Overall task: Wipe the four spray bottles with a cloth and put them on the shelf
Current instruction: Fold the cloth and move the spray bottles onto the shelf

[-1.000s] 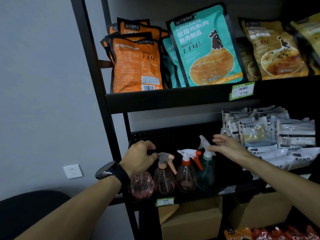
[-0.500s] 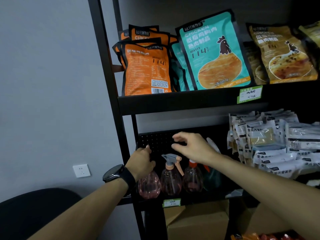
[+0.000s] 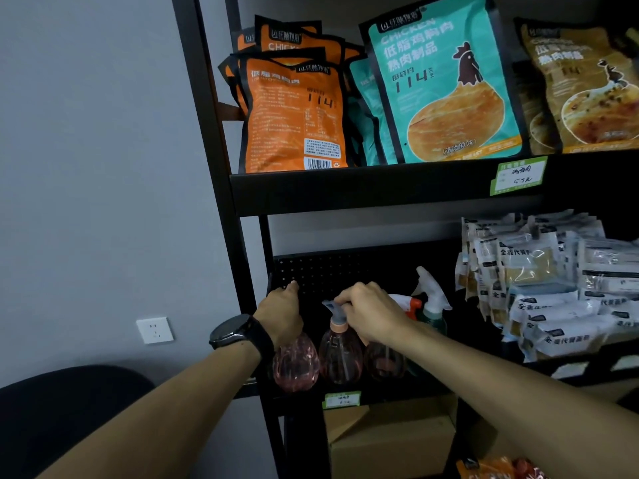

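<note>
My left hand, nearest me with the black watch on its wrist, is closed over the top of the leftmost pink spray bottle, hiding its head, so I judge I am steadying it against the shelf's end post. My right hand reaches across and pinches the grey trigger head of the second pink bottle; holding it by the head lets me turn the nozzle without knocking its neighbours.

All four bottles stand upright in a close row at the front of the lower shelf, just above the small green price tag. The third bottle, with a white and red trigger, is partly behind my right wrist, and the dark green bottle with the white trigger stands at the right end, untouched. I see no cloth in either hand, so wiping looks finished and this is tidying the line-up.

Further right on the same shelf lie white food packets, well clear of the bottles. Above, on the upper shelf, orange pouches and a teal pouch lean back.
</note>
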A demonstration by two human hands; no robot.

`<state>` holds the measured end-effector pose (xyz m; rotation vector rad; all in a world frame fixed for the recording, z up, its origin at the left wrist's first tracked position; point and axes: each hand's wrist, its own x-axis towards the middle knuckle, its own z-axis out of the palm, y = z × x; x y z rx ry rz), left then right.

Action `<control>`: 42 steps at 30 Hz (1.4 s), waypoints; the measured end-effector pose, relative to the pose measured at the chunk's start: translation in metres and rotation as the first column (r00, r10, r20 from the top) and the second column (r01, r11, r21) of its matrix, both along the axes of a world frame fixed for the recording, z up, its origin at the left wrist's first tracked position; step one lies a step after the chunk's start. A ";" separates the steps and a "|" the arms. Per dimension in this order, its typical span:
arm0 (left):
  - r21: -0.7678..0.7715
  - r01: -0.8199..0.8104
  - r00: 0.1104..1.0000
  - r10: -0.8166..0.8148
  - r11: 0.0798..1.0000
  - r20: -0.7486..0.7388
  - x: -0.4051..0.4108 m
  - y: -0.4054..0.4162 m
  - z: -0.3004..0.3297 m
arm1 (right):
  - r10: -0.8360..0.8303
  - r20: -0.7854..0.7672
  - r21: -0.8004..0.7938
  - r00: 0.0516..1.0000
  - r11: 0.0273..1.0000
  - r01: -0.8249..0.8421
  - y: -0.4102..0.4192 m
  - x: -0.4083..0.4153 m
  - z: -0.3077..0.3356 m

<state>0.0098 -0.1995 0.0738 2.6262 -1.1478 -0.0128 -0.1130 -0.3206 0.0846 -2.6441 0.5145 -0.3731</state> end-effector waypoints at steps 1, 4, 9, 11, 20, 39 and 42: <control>0.001 0.003 1.000 -0.003 1.000 -0.007 0.001 0.000 0.000 | -0.004 0.002 0.010 1.000 1.000 0.004 -0.001 0.001 0.000; 0.004 0.001 1.000 -0.001 1.000 -0.021 0.002 0.000 0.001 | -0.017 -0.006 0.024 1.000 1.000 0.018 0.000 0.001 0.003; -0.031 0.037 0.999 -0.038 0.999 -0.021 0.003 -0.001 0.002 | -0.019 -0.029 0.023 0.999 1.000 0.020 0.001 -0.001 0.006; -0.045 0.037 0.999 -0.038 0.998 -0.018 0.002 -0.001 0.003 | -0.020 -0.036 0.020 0.999 1.000 0.020 0.001 -0.001 0.007; -0.042 0.065 0.998 -0.065 0.997 -0.002 -0.003 -0.002 0.014 | -0.035 -0.037 0.023 0.999 0.999 0.036 0.003 -0.003 0.011; 0.097 0.189 0.981 -0.192 0.977 0.030 -0.005 0.008 0.022 | -0.037 -0.035 0.040 0.999 0.998 0.039 0.002 -0.004 0.010; 0.138 0.195 0.980 -0.200 0.971 0.021 -0.006 0.011 0.018 | -0.035 -0.041 0.041 0.999 0.998 0.037 0.001 -0.003 0.009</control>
